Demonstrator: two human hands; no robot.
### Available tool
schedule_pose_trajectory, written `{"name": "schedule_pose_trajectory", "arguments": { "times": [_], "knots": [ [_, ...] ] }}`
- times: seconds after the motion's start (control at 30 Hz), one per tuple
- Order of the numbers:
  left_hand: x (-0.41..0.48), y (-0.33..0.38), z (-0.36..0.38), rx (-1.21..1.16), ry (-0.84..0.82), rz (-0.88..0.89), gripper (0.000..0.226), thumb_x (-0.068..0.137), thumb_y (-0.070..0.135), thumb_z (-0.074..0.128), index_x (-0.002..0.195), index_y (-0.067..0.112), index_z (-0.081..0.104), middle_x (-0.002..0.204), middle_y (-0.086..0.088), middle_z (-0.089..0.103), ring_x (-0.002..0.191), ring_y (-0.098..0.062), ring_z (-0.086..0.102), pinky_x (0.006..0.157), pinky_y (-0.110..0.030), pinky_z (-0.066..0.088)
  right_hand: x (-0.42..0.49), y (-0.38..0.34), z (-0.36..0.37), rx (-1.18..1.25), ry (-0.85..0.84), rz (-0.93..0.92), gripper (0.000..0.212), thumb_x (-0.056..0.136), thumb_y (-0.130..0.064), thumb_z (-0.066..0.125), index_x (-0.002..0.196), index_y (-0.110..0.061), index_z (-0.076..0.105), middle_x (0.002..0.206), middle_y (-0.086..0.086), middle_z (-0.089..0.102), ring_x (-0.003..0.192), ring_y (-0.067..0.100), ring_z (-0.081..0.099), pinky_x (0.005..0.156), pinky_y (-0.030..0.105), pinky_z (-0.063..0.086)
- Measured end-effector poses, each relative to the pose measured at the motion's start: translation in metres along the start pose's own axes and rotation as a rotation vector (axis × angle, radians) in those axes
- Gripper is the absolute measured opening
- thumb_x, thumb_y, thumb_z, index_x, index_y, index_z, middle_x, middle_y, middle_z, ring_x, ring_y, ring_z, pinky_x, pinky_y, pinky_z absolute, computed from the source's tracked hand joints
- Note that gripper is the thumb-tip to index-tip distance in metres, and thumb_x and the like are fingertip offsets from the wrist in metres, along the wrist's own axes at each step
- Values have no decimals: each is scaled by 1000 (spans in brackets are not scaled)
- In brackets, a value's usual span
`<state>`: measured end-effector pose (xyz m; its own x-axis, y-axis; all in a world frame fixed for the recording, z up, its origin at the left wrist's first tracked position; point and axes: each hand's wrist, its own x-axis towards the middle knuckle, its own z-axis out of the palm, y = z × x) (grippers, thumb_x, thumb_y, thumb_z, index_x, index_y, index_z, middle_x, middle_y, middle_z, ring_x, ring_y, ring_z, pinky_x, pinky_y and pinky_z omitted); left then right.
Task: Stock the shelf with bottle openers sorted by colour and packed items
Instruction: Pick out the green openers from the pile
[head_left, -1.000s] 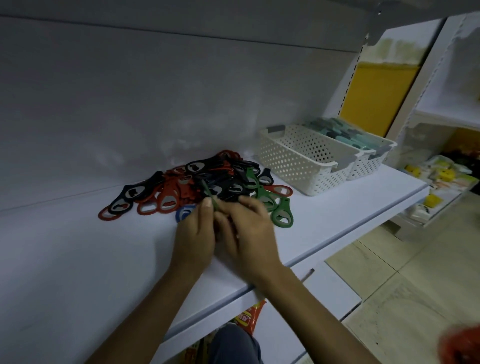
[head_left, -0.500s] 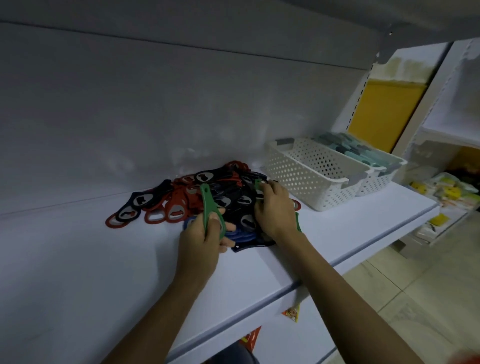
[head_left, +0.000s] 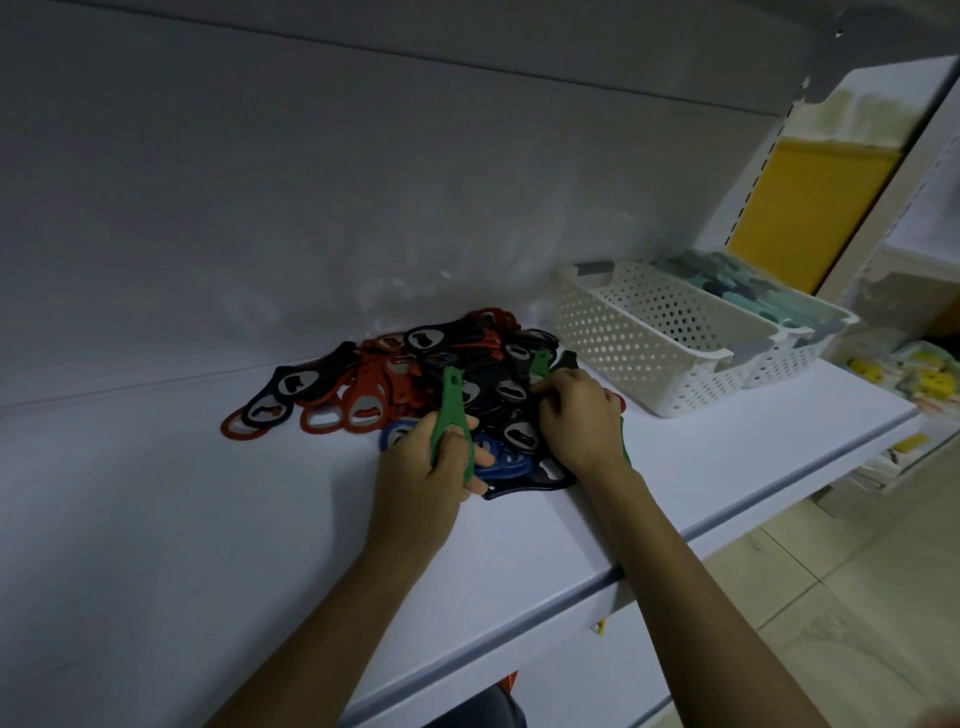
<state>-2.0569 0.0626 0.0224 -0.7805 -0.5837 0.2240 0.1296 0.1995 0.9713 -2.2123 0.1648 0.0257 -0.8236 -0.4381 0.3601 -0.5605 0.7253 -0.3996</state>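
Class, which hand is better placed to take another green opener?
Right hand: resting on the mixed opener pile beside a green plastic bottle opener; the left hand grips another green opener.

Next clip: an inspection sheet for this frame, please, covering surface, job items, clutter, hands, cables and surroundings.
Surface: white shelf, matte, under dim light.
Job's things: pile of bottle openers, red, black, blue and green mixed, unsorted; one green opener held on end at its near edge.
Clutter: two white baskets right of the pile, the far one holding teal-grey items.
Grippers: left hand grips the green opener; right hand has its fingers curled into the pile, hold unclear.
Cables: nothing seen.
Surroundings: tiled floor; neighbouring shelf with yellow packs.
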Motion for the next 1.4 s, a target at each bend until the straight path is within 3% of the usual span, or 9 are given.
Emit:
{"name": "schedule_pose_trajectory", "arguments": {
  "times": [0.17,0.27,0.4,0.57,0.67,0.9,1.1,1.3,1.4],
  "knots": [
    [-2,0,1,5,-29,-6,27,95,10,41,89,28,60,72,10,71,55,-11,64,50,-16,48,-3,2,0,58,57,-9,35,84,-4,46,108,-19,66,114,5,63,105,27,58,95,44,39],
    [-1,0,2,-29,-20,-23,27,95,10,40,90,27,60,71,9,71,54,-9,63,50,-16,49,-2,0,3,-131,29,76,24,93,-23,43,108,-18,61,113,5,63,106,28,55,101,44,29],
    [-1,1,3,-41,-16,-32,26,95,10,41,89,26,60,69,8,70,53,-8,62,51,-17,50,1,-1,4,-210,-50,205,35,95,-42,41,106,-14,59,117,6,59,116,27,49,109,56,19],
    [-1,0,4,-34,-14,-37,26,95,9,42,89,25,61,69,4,70,57,-12,64,56,-25,56,6,0,-1,-51,-11,184,23,91,-31,49,93,-16,67,105,0,63,108,22,53,106,51,24],
    [-1,0,4,-27,-23,-33,26,95,9,42,89,25,61,70,5,70,58,-11,64,59,-27,56,5,-1,-2,5,3,132,26,91,-19,47,108,-21,66,113,1,63,110,25,54,102,45,30],
    [2,-2,3,-29,-14,-28,26,95,9,42,89,25,61,68,3,69,53,-7,62,50,-17,49,26,-8,-3,-229,-240,84,38,91,-13,44,128,-15,53,130,17,44,122,36,41,99,48,36],
    [3,-7,2,-67,-4,-44,24,95,9,43,90,23,62,69,0,70,53,-8,61,52,-20,51,65,-14,-16,-339,-503,6,38,94,-14,46,132,-10,50,131,16,54,118,32,52,97,37,42],
    [4,-9,2,-68,9,-45,24,96,9,42,90,22,62,69,-1,69,51,-7,59,51,-18,48,64,-8,-26,-590,-270,-180,36,93,-19,53,129,-21,55,126,12,46,116,32,49,95,40,41],
    [3,-9,1,-63,9,-34,22,96,9,42,94,18,62,70,0,69,50,-5,59,49,-15,46,51,-4,-33,-571,-108,-294,30,92,-15,55,121,-18,60,114,10,46,102,30,52,76,37,44]
  ]
}}
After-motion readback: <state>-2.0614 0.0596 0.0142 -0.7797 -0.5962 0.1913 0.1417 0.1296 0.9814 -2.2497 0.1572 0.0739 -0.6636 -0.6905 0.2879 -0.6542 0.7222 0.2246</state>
